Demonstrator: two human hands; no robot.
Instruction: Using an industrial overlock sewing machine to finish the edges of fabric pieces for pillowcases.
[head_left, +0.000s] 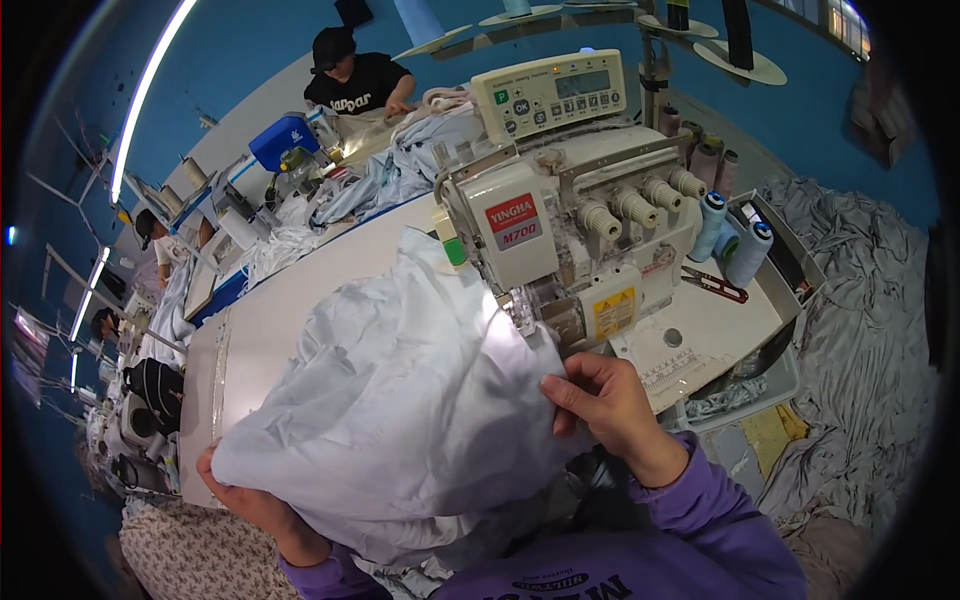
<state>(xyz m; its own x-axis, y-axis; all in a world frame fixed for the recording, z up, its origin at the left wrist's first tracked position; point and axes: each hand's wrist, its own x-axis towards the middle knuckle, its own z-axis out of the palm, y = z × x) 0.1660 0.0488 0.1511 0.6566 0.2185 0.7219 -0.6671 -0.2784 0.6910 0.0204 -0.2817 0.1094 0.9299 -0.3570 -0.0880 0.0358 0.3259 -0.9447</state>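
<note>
A large piece of pale blue-white fabric spreads over the front of the table and hangs down toward my lap. Its upper right part lies at the lit needle area of a white overlock sewing machine. My right hand pinches the cloth's right edge between thumb and fingers, just below the machine's presser foot. At the far left edge of the cloth, my left hand grips a fold, its fingers partly hidden beneath the fabric.
Thread cones and red-handled thread snips rest right of the machine. Heaped grey fabric fills the right side. Across the table, a person works behind piled garments. A patterned cushion-like surface sits lower left.
</note>
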